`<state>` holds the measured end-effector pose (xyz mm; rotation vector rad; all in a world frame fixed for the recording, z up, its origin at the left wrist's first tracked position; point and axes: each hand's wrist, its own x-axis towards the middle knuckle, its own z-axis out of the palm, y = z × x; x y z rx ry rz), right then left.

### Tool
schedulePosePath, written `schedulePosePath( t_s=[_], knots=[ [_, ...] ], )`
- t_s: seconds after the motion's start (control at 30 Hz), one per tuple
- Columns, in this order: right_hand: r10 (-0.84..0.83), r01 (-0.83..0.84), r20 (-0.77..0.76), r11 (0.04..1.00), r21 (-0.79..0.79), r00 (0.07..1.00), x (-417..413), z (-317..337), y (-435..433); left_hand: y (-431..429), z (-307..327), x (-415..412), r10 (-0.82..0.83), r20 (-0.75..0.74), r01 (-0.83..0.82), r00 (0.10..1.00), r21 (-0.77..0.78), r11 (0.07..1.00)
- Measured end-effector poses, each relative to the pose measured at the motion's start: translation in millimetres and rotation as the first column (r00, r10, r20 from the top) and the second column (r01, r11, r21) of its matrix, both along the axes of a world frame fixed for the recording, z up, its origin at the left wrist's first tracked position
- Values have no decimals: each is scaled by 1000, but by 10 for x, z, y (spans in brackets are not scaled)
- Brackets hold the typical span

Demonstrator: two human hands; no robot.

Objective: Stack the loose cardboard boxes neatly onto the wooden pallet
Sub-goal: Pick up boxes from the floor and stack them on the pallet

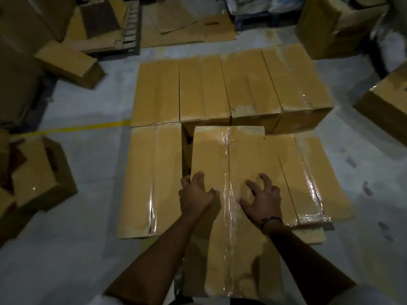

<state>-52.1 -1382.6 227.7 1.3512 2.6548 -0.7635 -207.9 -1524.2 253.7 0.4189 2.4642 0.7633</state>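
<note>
A long taped cardboard box [244, 155] lies lengthwise in the middle, its near end by my body and its far end against a back row of several boxes [220, 89]. It sits higher than the flat box [149, 177] on its left and the taped box [308, 177] on its right. My left hand [195, 192] rests on its top near the left edge, fingers spread and bent. My right hand [262, 197] touches the top right of the tape seam with clawed fingertips. The boxes hide the pallet; only a pale slab edge [312, 235] shows at front right.
A loose box [68, 64] lies tilted on the grey floor at far left. An opened box [41, 172] stands at the left, more boxes [385, 102] at the right and a large one [330, 25] at back right. Flattened cardboard [187, 25] lies behind. A yellow line [88, 127] crosses the floor.
</note>
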Motion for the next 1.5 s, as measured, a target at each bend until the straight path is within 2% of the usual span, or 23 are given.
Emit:
schedulePosePath(
  t_s=[0.2,0.37,0.47,0.57,0.67,0.87,1.0,1.1,1.2,1.5],
  knots=[
    [105,-104,58,994,-15,993,-103,-446,243,55,-486,29,68,46,-67,997,-3,998],
    [157,-157,-11,987,-14,987,-763,-806,628,299,-883,-489,100,-65,-101,993,-4,995],
    [141,-144,-94,989,-25,986,-1182,-1004,871,367,-1100,-1011,10,-73,-10,997,4,1000],
    [88,-99,-104,989,-106,991,-1352,-1203,976,270,-1310,-1242,-116,-18,111,993,-173,979],
    [117,-118,-15,981,-153,993,-1187,-1363,835,36,-1446,-1025,-239,8,228,971,-332,915],
    [268,-263,27,957,-122,963,-356,-1612,292,-628,-1738,-275,-427,-21,387,904,-384,839],
    [320,-315,10,938,-147,947,137,-1735,-44,-953,-1830,-8,-460,-63,409,885,-365,836],
    [271,-271,-24,945,-185,962,418,-1804,-216,-1095,-1841,-1,-482,-26,442,876,-355,824],
    [218,-206,23,948,-244,976,518,-1790,-331,-1144,-1786,-55,-530,-12,485,848,-385,785],
    [194,-184,35,965,-189,980,377,-1749,-508,-1275,-1731,-119,-590,-72,522,804,-387,760]
  ],
)
